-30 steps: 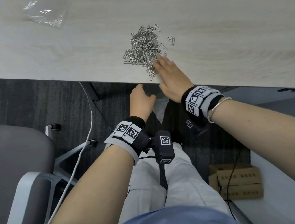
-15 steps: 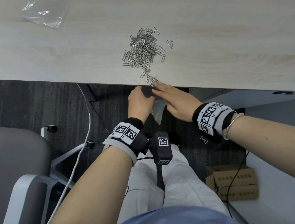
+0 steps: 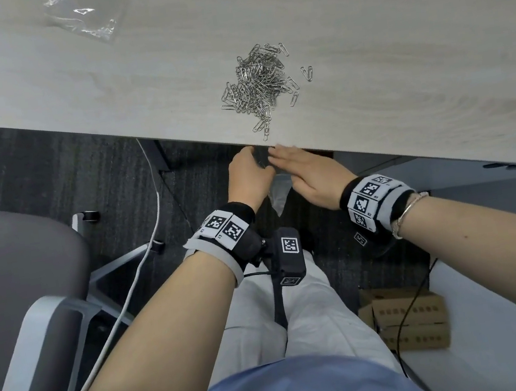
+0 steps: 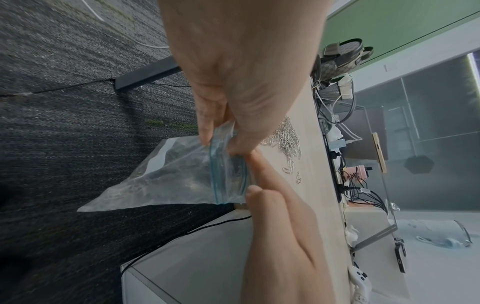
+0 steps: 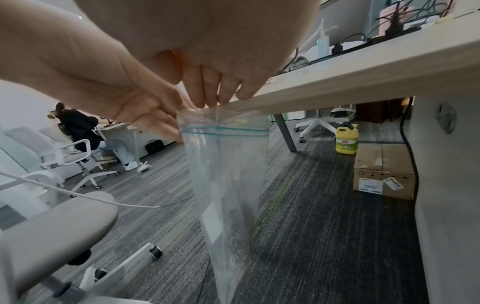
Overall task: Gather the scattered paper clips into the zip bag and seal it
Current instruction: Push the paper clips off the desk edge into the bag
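A heap of silver paper clips [image 3: 259,87] lies on the pale wooden table [image 3: 394,43] close to its near edge, also seen as paper clips [image 4: 287,139] in the left wrist view. Just below that edge my left hand [image 3: 249,175] pinches the rim of a clear zip bag [image 4: 182,172] with a blue seal line; the zip bag [image 5: 228,174] hangs down with its mouth at the table edge. My right hand [image 3: 305,173] is flat with straight fingers [image 5: 207,90] at the table edge over the bag's mouth. Whether clips are in the bag is unclear.
A second crumpled clear bag [image 3: 79,18] lies at the table's far left. A grey office chair [image 3: 13,282] and a white cable [image 3: 147,264] are on my left, cardboard boxes [image 3: 407,320] and a white cabinet [image 3: 500,327] on my right, over dark carpet.
My right hand has slid back from the clip heap across the table to its near edge, over the bag's mouth. The left hand has stayed at the edge holding the bag.
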A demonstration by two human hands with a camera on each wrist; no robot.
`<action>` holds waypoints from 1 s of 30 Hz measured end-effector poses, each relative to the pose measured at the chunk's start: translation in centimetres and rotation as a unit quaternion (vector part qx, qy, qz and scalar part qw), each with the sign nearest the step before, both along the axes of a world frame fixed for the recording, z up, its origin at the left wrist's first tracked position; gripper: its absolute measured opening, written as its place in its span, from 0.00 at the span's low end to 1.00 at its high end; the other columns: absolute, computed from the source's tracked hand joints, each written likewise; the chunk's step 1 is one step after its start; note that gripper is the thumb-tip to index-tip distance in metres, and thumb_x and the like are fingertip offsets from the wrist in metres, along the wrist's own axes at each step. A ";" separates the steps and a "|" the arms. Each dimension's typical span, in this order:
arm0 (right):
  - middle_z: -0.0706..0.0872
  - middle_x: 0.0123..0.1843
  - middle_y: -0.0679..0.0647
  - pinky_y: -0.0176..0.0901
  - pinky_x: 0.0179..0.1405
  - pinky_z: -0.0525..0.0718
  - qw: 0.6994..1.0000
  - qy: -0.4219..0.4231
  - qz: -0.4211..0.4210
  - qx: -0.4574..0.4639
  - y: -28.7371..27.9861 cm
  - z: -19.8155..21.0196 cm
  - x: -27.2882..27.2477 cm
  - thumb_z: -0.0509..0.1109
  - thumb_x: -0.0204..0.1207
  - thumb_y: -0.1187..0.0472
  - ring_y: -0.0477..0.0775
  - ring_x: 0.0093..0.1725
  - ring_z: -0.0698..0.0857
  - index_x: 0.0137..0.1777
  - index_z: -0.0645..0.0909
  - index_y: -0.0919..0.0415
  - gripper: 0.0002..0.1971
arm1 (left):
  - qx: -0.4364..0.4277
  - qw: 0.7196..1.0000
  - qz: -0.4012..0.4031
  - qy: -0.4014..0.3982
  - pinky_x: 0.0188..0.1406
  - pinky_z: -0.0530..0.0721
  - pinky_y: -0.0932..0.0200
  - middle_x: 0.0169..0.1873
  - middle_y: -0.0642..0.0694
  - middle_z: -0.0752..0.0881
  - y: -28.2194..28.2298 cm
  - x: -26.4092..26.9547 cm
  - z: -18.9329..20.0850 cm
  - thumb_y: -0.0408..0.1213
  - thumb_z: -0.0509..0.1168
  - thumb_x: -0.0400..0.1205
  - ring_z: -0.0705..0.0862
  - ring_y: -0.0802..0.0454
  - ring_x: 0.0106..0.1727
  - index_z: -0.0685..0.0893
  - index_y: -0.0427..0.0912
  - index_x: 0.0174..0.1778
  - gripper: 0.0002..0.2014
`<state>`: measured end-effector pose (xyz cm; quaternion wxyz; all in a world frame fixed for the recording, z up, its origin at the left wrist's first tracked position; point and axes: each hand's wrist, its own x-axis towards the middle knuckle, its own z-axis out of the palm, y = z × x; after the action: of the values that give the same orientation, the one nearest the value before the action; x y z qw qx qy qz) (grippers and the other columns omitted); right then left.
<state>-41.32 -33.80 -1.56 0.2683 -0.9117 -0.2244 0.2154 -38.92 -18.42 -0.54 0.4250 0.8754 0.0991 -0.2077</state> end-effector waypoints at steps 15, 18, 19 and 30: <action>0.52 0.84 0.60 0.45 0.82 0.43 0.997 -0.045 0.018 -0.061 0.1 -0.5 2.9 0.52 0.79 0.67 0.56 0.84 0.51 0.81 0.55 0.65 0.29 | 0.004 1.000 0.010 0.007 0.44 0.72 0.66 0.52 0.41 0.86 0.6 0.3 0.0 0.27 0.65 0.75 0.78 0.55 0.48 0.81 0.33 0.55 0.13; 0.54 0.84 0.59 0.43 0.81 0.42 0.996 -0.031 0.060 -0.050 -0.2 -0.6 1.4 0.53 0.78 0.68 0.55 0.83 0.52 0.81 0.56 0.65 0.29 | 0.005 1.000 0.011 0.011 0.38 0.67 0.73 0.51 0.44 0.83 0.3 0.2 -0.1 0.27 0.64 0.76 0.76 0.56 0.49 0.80 0.32 0.57 0.13; 0.56 0.83 0.59 0.43 0.81 0.42 0.997 -0.024 0.066 -0.042 -0.1 -0.5 1.1 0.53 0.77 0.68 0.55 0.83 0.53 0.80 0.59 0.65 0.29 | 0.003 1.000 0.011 0.011 0.38 0.66 0.74 0.50 0.43 0.83 0.2 0.2 -0.1 0.27 0.64 0.76 0.76 0.55 0.48 0.80 0.32 0.56 0.12; 0.53 0.84 0.61 0.42 0.81 0.41 0.996 -0.056 -0.039 -0.053 1.4 0.4 4.6 0.54 0.78 0.68 0.56 0.84 0.51 0.81 0.54 0.66 0.30 | 0.011 1.000 0.008 -0.001 0.35 0.67 0.71 0.47 0.42 0.85 0.3 0.3 -0.1 0.29 0.67 0.75 0.78 0.54 0.44 0.81 0.34 0.50 0.09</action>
<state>-36.67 -32.41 -1.18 0.2152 -0.9433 -0.1915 0.1646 -38.64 -18.13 -0.68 0.4168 0.8796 0.1081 -0.2022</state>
